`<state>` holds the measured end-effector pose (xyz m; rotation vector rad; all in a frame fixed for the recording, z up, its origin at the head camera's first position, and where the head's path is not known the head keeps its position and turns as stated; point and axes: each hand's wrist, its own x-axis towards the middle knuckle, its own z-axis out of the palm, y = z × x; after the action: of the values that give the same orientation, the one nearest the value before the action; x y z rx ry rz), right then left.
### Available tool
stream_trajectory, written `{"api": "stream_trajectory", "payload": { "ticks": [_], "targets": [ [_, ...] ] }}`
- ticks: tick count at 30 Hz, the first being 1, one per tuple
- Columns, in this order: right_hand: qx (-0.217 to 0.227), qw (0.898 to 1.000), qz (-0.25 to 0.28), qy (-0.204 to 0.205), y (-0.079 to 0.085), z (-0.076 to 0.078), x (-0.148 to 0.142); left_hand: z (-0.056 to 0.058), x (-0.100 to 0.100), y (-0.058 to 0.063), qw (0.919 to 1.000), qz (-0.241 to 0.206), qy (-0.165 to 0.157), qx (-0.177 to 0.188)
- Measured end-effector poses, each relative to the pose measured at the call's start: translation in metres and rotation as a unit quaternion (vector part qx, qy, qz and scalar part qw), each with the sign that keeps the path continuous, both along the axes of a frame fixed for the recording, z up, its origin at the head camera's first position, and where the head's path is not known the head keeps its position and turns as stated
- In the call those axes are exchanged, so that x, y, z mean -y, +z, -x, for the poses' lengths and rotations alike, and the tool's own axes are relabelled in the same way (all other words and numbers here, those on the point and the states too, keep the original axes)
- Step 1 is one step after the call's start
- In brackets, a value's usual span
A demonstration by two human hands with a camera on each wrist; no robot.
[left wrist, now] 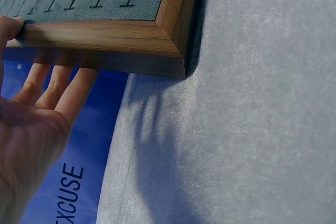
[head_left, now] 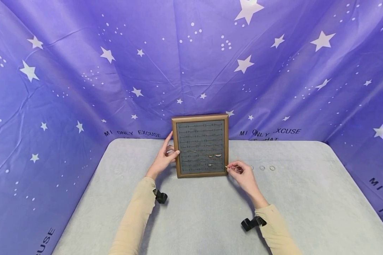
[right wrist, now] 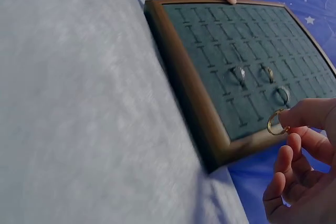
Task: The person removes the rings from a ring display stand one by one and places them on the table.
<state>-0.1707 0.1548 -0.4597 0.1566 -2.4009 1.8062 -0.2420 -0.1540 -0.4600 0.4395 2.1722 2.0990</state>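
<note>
A wooden-framed ring display (head_left: pixel 200 175) with a dark grey slotted pad stands upright on the table. My left hand (head_left: pixel 161 161) grips its left side, thumb on the front of the frame and fingers round the edge in the left wrist view. Between thumb and fingertip, my right hand (head_left: pixel 242 175) pinches a gold ring (right wrist: pixel 271 123) close by the lower right part of the frame. Set in the slots are a silver ring (right wrist: pixel 239 73), a gold ring (right wrist: pixel 268 73) and a ribbed silver ring (right wrist: pixel 283 95).
On the grey table (head_left: pixel 191 219), right of my right hand, loose rings lie in a row: a ring (head_left: pixel 262 168), a gold-toned ring (head_left: pixel 272 168) and one partly covered by the hand. A purple star-printed curtain (head_left: pixel 166 63) hangs behind and along both sides.
</note>
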Motion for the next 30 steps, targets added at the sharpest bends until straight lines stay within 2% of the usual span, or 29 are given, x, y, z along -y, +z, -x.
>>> {"api": "stream_trajectory", "payload": {
  "ticks": [2,6,9,12,14,21,30],
  "targets": [
    [0.0,1.0,-0.001,-0.002,-0.003,-0.001,-0.004,0.0,0.0,0.0,1.0,0.002,0.001,0.001],
    [-0.005,1.0,0.009,-0.011,-0.025,0.004,-0.018,-0.001,0.0,0.0,1.0,0.003,0.003,0.002],
    [-0.001,1.0,0.011,-0.019,-0.029,0.002,-0.028,-0.001,-0.001,-0.001,1.0,0.004,0.003,0.001],
    [0.008,1.0,0.001,-0.027,-0.018,-0.005,-0.033,-0.001,-0.001,-0.001,1.0,0.003,0.003,0.0],
    [0.006,0.999,-0.006,-0.033,-0.02,-0.006,-0.039,-0.001,-0.001,-0.001,1.0,0.004,0.003,-0.001],
    [0.001,0.998,-0.002,-0.059,-0.052,0.004,-0.065,-0.001,-0.001,-0.002,1.0,0.005,0.001,0.004],
    [-0.009,0.996,-0.026,-0.081,-0.064,0.006,-0.082,-0.001,0.0,0.002,0.9999,0.014,0.004,0.006]
  ]
}}
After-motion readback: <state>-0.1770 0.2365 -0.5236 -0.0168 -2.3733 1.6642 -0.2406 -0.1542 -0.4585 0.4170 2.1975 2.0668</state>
